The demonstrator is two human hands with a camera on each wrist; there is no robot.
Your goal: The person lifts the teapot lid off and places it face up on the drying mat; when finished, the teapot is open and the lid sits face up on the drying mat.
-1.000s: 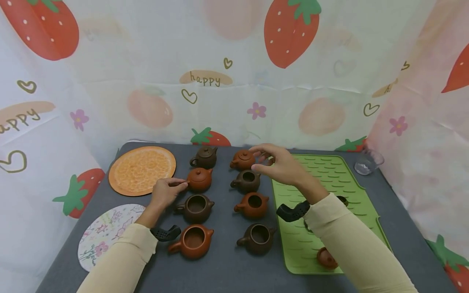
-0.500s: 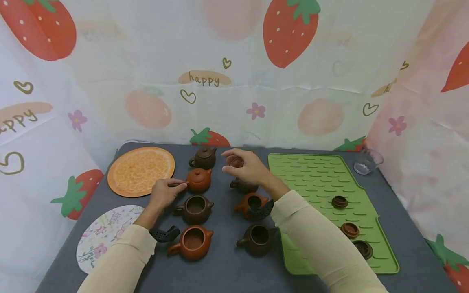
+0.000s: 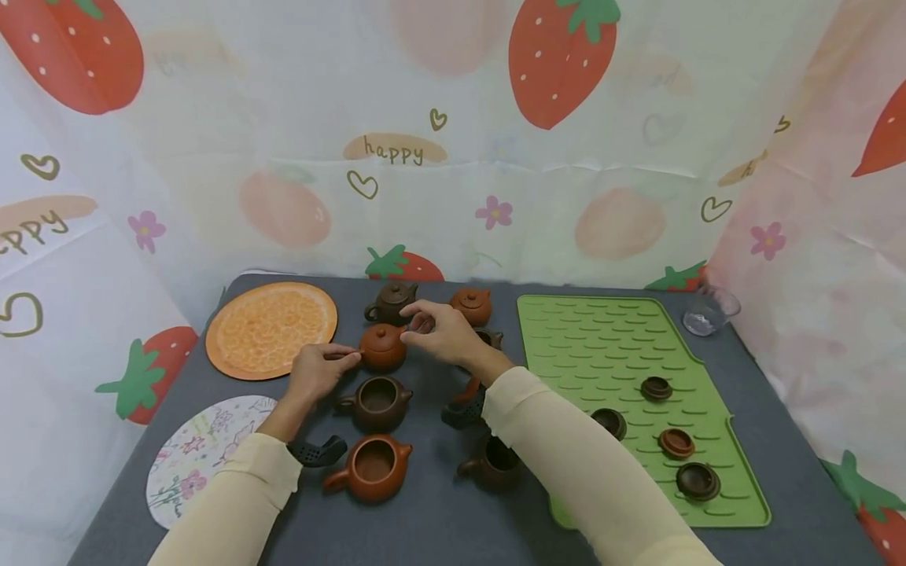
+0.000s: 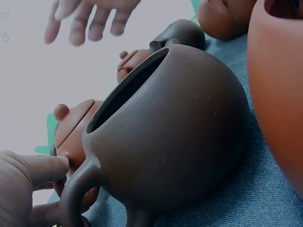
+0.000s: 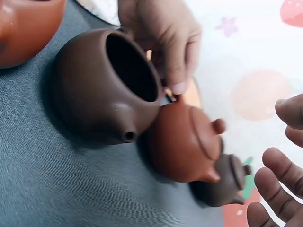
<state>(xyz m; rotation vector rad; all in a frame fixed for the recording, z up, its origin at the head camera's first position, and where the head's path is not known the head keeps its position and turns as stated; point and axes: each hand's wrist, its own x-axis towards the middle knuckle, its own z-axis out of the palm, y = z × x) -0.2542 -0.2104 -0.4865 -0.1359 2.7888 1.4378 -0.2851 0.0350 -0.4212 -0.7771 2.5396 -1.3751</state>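
Note:
My left hand (image 3: 318, 377) pinches the handle of a lidded reddish-brown teapot (image 3: 383, 351), second from the back in the left column. My right hand (image 3: 446, 334) is by that teapot's spout side, fingers loosely bent and apart, holding nothing; in the right wrist view its fingers (image 5: 279, 187) are clear of the pots. Behind stands a lidded dark brown teapot (image 3: 393, 302). In front are a lidless dark teapot (image 3: 377, 406) and a lidless reddish one (image 3: 372, 472). Of the right column, a lidded reddish teapot (image 3: 472, 305) shows fully; my right arm partly covers the others.
A green mat (image 3: 587, 338) on the right carries several loose teapot lids, among them a reddish lid (image 3: 676, 443) and a dark lid (image 3: 698, 480). An orange round mat (image 3: 272, 330) and a flowered round mat (image 3: 205, 456) lie left. A clear glass cup (image 3: 708, 310) stands back right.
My right hand has moved left from the back right reddish teapot to beside the reddish teapot at my left hand. The left hand has stayed on its handle.

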